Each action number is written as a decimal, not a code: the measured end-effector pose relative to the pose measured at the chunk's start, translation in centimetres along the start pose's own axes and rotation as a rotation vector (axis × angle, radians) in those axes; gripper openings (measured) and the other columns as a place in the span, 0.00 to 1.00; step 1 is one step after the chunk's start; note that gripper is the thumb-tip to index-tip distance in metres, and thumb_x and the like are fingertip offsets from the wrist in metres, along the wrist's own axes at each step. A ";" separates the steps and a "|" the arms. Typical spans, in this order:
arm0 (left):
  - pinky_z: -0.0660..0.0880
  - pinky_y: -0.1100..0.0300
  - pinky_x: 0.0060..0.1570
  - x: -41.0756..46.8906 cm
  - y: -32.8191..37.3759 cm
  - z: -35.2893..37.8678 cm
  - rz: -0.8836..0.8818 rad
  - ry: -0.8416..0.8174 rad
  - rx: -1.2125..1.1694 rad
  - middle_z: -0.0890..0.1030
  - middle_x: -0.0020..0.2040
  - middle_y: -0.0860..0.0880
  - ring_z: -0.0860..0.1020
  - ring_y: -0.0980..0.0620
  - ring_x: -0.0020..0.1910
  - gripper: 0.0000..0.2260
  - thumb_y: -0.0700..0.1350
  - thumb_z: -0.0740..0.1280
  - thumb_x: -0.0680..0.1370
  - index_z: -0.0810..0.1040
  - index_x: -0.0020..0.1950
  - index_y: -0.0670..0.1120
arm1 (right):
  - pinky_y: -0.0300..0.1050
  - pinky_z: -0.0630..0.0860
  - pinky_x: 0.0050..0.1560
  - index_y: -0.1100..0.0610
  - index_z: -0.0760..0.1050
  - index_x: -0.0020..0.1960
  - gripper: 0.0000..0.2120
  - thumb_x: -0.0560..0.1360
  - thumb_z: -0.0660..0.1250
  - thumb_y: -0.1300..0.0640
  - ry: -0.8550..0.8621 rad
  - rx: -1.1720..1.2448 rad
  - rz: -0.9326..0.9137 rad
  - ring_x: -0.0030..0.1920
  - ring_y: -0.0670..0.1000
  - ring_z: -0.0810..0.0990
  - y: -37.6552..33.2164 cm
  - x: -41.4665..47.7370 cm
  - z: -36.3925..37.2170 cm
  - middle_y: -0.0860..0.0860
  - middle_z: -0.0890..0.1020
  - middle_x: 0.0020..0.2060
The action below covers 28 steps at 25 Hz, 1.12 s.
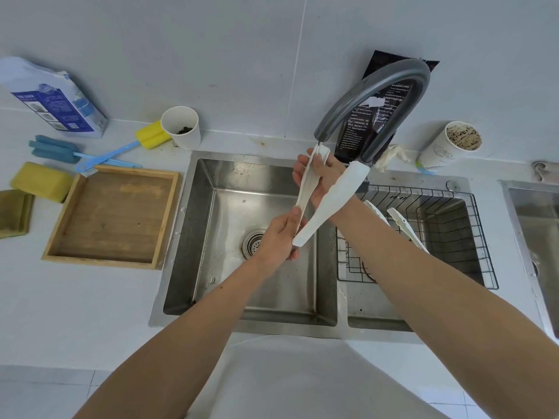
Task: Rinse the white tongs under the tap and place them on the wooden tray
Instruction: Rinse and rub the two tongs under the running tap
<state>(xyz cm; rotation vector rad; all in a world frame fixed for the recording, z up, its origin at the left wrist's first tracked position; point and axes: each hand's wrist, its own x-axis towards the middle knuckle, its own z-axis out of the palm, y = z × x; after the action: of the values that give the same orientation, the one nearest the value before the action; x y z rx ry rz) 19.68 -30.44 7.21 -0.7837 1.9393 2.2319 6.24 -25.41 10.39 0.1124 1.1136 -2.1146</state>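
Observation:
I hold white tongs [325, 207] over the left sink basin [223, 207], just below the grey tap spout [378, 95]. My left hand [279, 237] grips the joined lower end of the tongs. My right hand [320, 179] lies between the two arms, its fingers curled round the upper end of the left arm right under the spout. A thin stream of water falls from the spout onto that tip. The wooden tray [75, 213] sits on the counter to the left of the sink, with nothing in it.
Another pair of white tongs [402, 226] lies in the wire basket [472, 237] in the right basin. Sponge brushes [99, 152], a yellow sponge [40, 181], a paper cup [181, 127] and a box [54, 104] stand behind the tray. A dark bag [378, 116] and a second cup [450, 145] stand behind the tap.

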 end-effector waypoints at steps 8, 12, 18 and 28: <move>0.65 0.63 0.20 0.1 0.2 -0.1 0.044 -0.015 0.015 0.71 0.31 0.41 0.66 0.53 0.19 0.20 0.54 0.52 0.84 0.72 0.41 0.44 | 0.41 0.78 0.33 0.59 0.72 0.42 0.22 0.83 0.54 0.43 0.133 -0.280 0.177 0.30 0.53 0.80 -1.2 -0.1 0.8 0.54 0.79 0.30; 0.65 0.63 0.20 -0.1 0.8 0.0 0.050 -0.031 -0.017 0.71 0.29 0.46 0.66 0.54 0.19 0.19 0.53 0.52 0.84 0.73 0.41 0.45 | 0.47 0.82 0.38 0.60 0.73 0.46 0.08 0.82 0.59 0.64 0.120 -0.052 -0.096 0.35 0.55 0.83 -2.1 0.4 0.6 0.57 0.82 0.37; 0.64 0.64 0.19 -0.4 0.4 -0.4 0.050 -0.037 0.021 0.70 0.25 0.50 0.65 0.55 0.18 0.19 0.53 0.52 0.84 0.71 0.39 0.45 | 0.45 0.80 0.33 0.61 0.72 0.45 0.15 0.84 0.57 0.53 0.114 -0.244 0.064 0.32 0.54 0.82 -1.1 -0.6 0.8 0.55 0.81 0.32; 0.62 0.65 0.19 -0.5 0.7 -0.9 0.067 -0.051 0.021 0.69 0.24 0.52 0.65 0.55 0.17 0.20 0.52 0.52 0.85 0.70 0.37 0.47 | 0.48 0.84 0.38 0.64 0.72 0.54 0.12 0.84 0.58 0.54 0.184 -0.261 -0.071 0.34 0.52 0.85 -1.5 -1.4 0.6 0.56 0.83 0.38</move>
<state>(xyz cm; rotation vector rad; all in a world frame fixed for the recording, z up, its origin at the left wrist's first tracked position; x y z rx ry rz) 20.12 -31.29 8.01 -0.6625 1.9906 2.2414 6.47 -24.49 12.35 0.1472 1.5130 -2.0302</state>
